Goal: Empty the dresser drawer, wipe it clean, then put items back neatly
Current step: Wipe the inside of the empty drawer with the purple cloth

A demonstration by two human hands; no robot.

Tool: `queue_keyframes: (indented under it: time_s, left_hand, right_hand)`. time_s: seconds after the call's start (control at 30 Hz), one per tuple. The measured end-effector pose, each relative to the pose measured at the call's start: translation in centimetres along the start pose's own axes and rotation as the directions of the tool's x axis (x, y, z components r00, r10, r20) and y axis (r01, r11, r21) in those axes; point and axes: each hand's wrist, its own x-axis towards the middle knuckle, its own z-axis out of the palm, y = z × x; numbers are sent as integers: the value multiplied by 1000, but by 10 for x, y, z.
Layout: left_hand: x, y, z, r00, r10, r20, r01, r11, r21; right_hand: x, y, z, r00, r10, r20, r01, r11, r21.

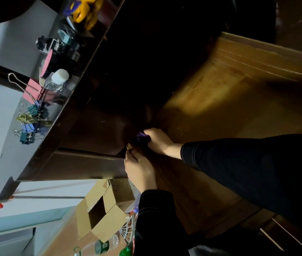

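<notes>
While the right hand (pixel 158 140) grips the cloth (pixel 141 137) (soft, light, best held bunched) at the drawer (pixel 220 108) corner, the left hand (pixel 139 169) apparently clasps its wall.

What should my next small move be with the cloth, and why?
Probably sweep the cloth out of the corner along the drawer floor. The right hand grips it bunched in that corner, the left hand holds the rim, and the visible floor lies bare.

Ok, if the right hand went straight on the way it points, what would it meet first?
Right hand grips the purple cloth; beyond it, probably the dark dresser front, though depth is unclear.
</notes>
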Motion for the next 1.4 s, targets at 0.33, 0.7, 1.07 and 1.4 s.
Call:
queue_keyframes:
  time_s: [0.33,0.7,1.07,1.4]
  left_hand:
    - [1,-1,-2,999,-36,15,36,999,7]
    - [-6,4,-6,998,-58,32,58,998,-22]
    - [-5,2,-7,996,-87,31,88,995,-46]
    - [-4,0,-7,996,-88,23,90,994,-66]
  right_hand:
    - [0,-4,0,1000,20,-6,-20,1000,10]
    - [-13,5,-1,999,29,29,-29,999,-31]
    - [-4,6,-6,996,46,79,-40,997,-73]
    - [-16,4,2,996,-82,24,83,995,-50]
